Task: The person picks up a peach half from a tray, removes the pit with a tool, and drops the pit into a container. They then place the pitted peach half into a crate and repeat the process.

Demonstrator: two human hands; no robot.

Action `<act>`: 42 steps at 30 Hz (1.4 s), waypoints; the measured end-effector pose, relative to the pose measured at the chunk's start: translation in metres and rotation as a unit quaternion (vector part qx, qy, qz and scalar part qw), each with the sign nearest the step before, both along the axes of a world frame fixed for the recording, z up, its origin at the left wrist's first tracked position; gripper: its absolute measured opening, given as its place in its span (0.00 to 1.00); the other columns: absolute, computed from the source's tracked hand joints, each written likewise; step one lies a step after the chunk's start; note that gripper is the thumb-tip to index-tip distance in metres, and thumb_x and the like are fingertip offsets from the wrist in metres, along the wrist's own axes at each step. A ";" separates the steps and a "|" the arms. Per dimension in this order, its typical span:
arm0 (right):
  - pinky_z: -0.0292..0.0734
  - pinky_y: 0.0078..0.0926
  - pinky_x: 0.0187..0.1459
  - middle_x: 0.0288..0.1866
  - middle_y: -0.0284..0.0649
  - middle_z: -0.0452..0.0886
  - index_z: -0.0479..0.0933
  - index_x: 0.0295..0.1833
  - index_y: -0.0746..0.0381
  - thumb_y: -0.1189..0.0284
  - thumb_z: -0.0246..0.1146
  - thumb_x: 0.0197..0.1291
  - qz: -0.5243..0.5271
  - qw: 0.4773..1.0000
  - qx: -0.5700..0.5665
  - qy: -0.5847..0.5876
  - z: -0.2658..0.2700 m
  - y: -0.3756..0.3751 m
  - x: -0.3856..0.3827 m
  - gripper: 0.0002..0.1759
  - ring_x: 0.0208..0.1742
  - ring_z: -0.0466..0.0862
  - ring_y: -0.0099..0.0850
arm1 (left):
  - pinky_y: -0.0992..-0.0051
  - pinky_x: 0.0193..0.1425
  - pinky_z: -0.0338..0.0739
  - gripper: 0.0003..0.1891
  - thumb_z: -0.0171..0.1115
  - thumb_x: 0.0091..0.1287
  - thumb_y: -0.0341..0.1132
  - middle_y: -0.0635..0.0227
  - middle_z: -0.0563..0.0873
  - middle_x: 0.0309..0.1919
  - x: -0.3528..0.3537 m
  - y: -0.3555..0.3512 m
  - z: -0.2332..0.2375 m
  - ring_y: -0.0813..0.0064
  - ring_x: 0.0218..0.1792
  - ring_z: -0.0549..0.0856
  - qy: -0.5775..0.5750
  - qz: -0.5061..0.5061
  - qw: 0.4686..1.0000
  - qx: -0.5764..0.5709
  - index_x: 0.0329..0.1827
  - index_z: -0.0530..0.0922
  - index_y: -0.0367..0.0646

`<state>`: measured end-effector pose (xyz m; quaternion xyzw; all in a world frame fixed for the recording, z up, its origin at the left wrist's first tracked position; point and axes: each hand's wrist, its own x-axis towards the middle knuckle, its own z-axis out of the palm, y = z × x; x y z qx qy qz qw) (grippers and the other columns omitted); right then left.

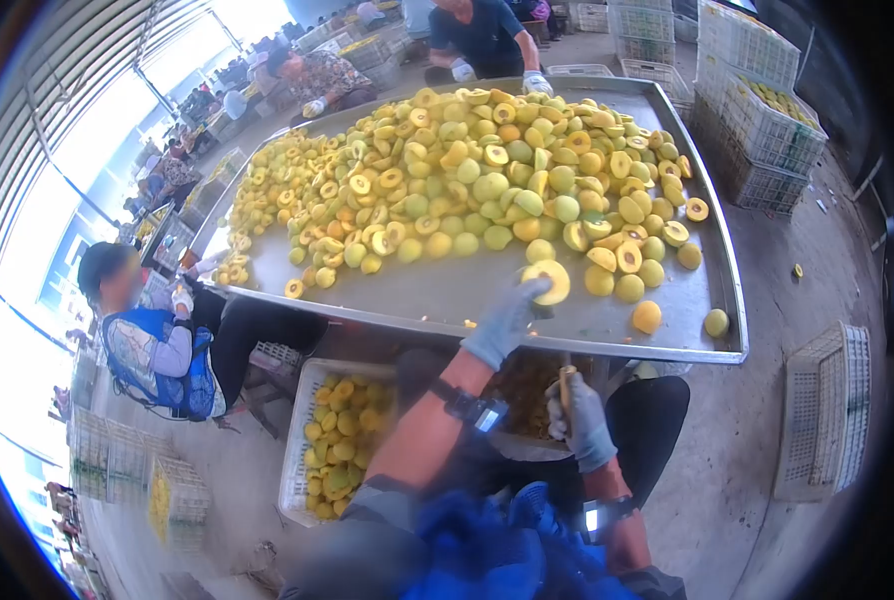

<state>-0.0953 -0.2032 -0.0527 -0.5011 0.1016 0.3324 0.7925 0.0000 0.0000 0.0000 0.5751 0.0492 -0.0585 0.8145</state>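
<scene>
Left hand [502, 325], gloved: your fingers grip one yellow stone-fruit half [557, 277], pitted-side face showing, over the tabletop [397, 292] inside its near edge.

Right hand [589, 425], gloved: your fingers are closed round a wooden-handled tool [567, 388], upright, just outside the near edge; its working end cannot be made out.

Fruit heap [487, 187]: whole and halved pieces, yellow to green, banked toward the far edge and spread to both sides; two loose fruits lie near the near right corner.

White crate [292, 470]: fruit inside, on the floor below the near edge, left of your knees.

Seated co-worker [172, 365]: blue vest, by the near left corner.

Second co-worker [477, 40]: gloved hands at the far edge.

Stacked crates [762, 125]: beyond the right edge.
</scene>
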 end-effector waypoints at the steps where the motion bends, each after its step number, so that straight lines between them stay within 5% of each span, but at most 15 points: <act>1: 0.60 0.20 0.13 0.17 0.31 0.67 0.76 0.41 0.62 0.43 0.49 0.80 -0.028 0.998 0.034 -0.039 0.024 -0.011 0.001 0.31 0.12 0.65 0.20 | 0.51 0.59 0.83 0.28 0.67 0.69 0.42 0.58 0.83 0.54 -0.012 0.007 0.010 0.58 0.53 0.84 0.007 0.022 0.999 -0.044 0.68 0.72 0.39; 5: 0.57 0.23 0.08 0.13 0.28 0.62 0.70 0.33 0.55 0.39 0.51 0.76 -0.067 0.916 0.225 -0.326 0.133 -0.046 -0.021 0.31 0.08 0.60 0.23 | 0.56 0.59 0.83 0.22 0.63 0.70 0.37 0.58 0.83 0.52 -0.071 0.032 0.033 0.58 0.54 0.84 0.023 0.099 0.956 -0.276 0.64 0.74 0.38; 6: 0.68 0.25 0.12 0.19 0.32 0.72 0.73 0.34 0.56 0.46 0.59 0.75 -0.114 0.811 0.242 -0.521 0.155 -0.052 -0.024 0.25 0.14 0.71 0.24 | 0.53 0.62 0.82 0.22 0.61 0.69 0.33 0.54 0.82 0.55 -0.082 0.039 0.031 0.54 0.57 0.83 0.001 0.070 0.940 -0.333 0.65 0.73 0.37; 8: 0.82 0.28 0.26 0.30 0.38 0.84 0.80 0.39 0.62 0.53 0.66 0.70 -0.015 0.785 0.373 -0.494 0.192 -0.093 -0.030 0.21 0.26 0.85 0.31 | 0.50 0.65 0.81 0.22 0.61 0.69 0.33 0.51 0.82 0.57 -0.097 0.043 0.021 0.51 0.60 0.82 0.005 0.095 0.937 -0.335 0.65 0.73 0.36; 10: 0.83 0.26 0.31 0.35 0.40 0.88 0.84 0.43 0.65 0.59 0.65 0.71 0.309 0.648 0.250 -0.650 0.252 -0.129 0.001 0.18 0.31 0.89 0.33 | 0.46 0.69 0.80 0.23 0.61 0.70 0.33 0.47 0.81 0.59 -0.109 0.040 0.016 0.46 0.65 0.80 -0.007 0.104 0.933 -0.344 0.67 0.72 0.34; 11: 0.80 0.24 0.29 0.38 0.40 0.87 0.85 0.43 0.64 0.63 0.63 0.72 0.354 0.627 0.214 -0.661 0.275 -0.133 -0.001 0.15 0.33 0.89 0.32 | 0.46 0.68 0.81 0.24 0.61 0.70 0.33 0.47 0.80 0.60 -0.114 0.038 0.018 0.46 0.65 0.80 -0.006 0.094 0.925 -0.369 0.67 0.71 0.34; 13: 0.79 0.29 0.29 0.36 0.39 0.84 0.84 0.41 0.62 0.68 0.66 0.62 0.374 0.610 0.179 -0.676 0.298 -0.120 -0.011 0.09 0.31 0.86 0.32 | 0.47 0.67 0.82 0.25 0.60 0.71 0.33 0.47 0.79 0.62 -0.122 0.032 0.028 0.46 0.66 0.80 -0.005 0.075 0.905 -0.420 0.69 0.70 0.34; 14: 0.81 0.36 0.30 0.32 0.38 0.82 0.82 0.39 0.60 0.68 0.70 0.50 0.350 0.617 0.181 -0.681 0.306 -0.105 -0.022 0.11 0.27 0.82 0.33 | 0.56 0.66 0.83 0.21 0.65 0.71 0.31 0.53 0.84 0.58 -0.126 0.027 0.039 0.57 0.62 0.84 0.010 0.052 0.883 -0.467 0.65 0.75 0.34; 16: 0.83 0.41 0.30 0.28 0.36 0.79 0.80 0.36 0.59 0.69 0.73 0.38 0.303 0.623 0.192 -0.695 0.310 -0.086 -0.033 0.16 0.23 0.79 0.33 | 0.64 0.65 0.83 0.18 0.69 0.69 0.28 0.59 0.88 0.54 -0.131 0.018 0.042 0.67 0.57 0.87 -0.115 0.104 0.985 -0.073 0.60 0.79 0.35; 17: 0.81 0.39 0.29 0.28 0.36 0.79 0.80 0.36 0.59 0.70 0.72 0.38 0.281 0.623 0.201 -0.702 0.307 -0.082 -0.039 0.15 0.22 0.78 0.32 | 0.68 0.64 0.83 0.16 0.71 0.68 0.27 0.63 0.90 0.51 -0.132 0.012 0.043 0.71 0.55 0.88 -0.168 0.121 0.969 0.135 0.58 0.81 0.35; 18: 0.80 0.36 0.28 0.28 0.35 0.79 0.80 0.35 0.59 0.70 0.72 0.39 0.258 0.622 0.208 -0.709 0.305 -0.079 -0.043 0.14 0.22 0.78 0.31 | 0.77 0.62 0.82 0.15 0.76 0.64 0.24 0.70 0.92 0.44 -0.131 0.004 0.051 0.81 0.48 0.89 -0.150 0.165 0.965 0.140 0.53 0.84 0.35; 21: 0.79 0.35 0.27 0.27 0.35 0.79 0.79 0.35 0.60 0.71 0.70 0.40 0.237 0.658 0.194 -0.688 0.307 -0.074 -0.055 0.13 0.21 0.77 0.30 | 0.72 0.63 0.83 0.17 0.72 0.66 0.21 0.65 0.90 0.51 -0.135 0.003 0.051 0.76 0.54 0.88 -0.150 0.134 0.972 0.121 0.58 0.82 0.34; 30: 0.77 0.37 0.24 0.22 0.33 0.73 0.78 0.35 0.61 0.70 0.70 0.40 0.200 0.680 0.186 -0.680 0.300 -0.065 -0.067 0.13 0.17 0.71 0.27 | 0.56 0.63 0.85 0.27 0.52 0.82 0.52 0.52 0.78 0.68 -0.138 0.011 0.018 0.51 0.63 0.84 -0.005 0.104 0.903 -0.417 0.70 0.72 0.36; 36: 0.76 0.34 0.22 0.22 0.33 0.74 0.78 0.34 0.62 0.70 0.70 0.40 0.155 0.680 0.153 -0.700 0.299 -0.059 -0.073 0.14 0.16 0.70 0.28 | 0.69 0.49 0.86 0.30 0.51 0.79 0.61 0.57 0.86 0.49 -0.140 0.022 0.018 0.62 0.46 0.88 0.021 0.075 0.923 -0.377 0.65 0.75 0.42; 42: 0.76 0.33 0.22 0.23 0.34 0.77 0.79 0.35 0.61 0.69 0.69 0.43 0.199 0.642 0.132 -0.729 0.291 -0.066 -0.063 0.12 0.18 0.75 0.29 | 0.69 0.46 0.83 0.36 0.46 0.77 0.69 0.60 0.85 0.43 -0.139 0.023 0.017 0.64 0.41 0.86 0.012 0.093 0.919 -0.384 0.62 0.77 0.43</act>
